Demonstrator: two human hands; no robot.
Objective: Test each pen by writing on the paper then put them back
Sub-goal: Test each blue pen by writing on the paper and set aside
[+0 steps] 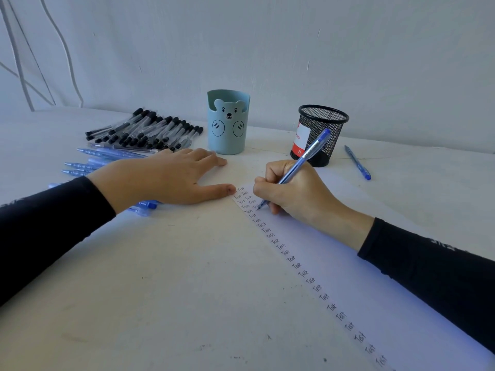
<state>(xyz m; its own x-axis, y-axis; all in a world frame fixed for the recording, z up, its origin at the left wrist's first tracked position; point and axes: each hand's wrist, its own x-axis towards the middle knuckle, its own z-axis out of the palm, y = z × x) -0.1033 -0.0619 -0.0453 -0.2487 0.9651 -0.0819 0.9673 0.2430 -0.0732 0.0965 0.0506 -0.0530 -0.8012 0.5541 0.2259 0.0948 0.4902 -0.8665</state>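
Observation:
My right hand (293, 192) grips a blue pen (305, 162) with its tip down on the white paper (334, 263), beside a long column of the handwritten word "Test". Flat on the table lies my left hand (166, 176), fingers spread, its thumb touching the paper's top left corner. A heap of black-capped pens (146, 131) lies at the back left. Several blue pens (91, 159) rest in front of that heap, partly hidden under my left arm. One more blue pen (357, 162) lies alone at the right.
A light blue bear-shaped cup (228, 121) stands at the back centre. To its right is a black mesh pen holder (320, 135) with a red and white label inside. A white wall closes the table's far edge.

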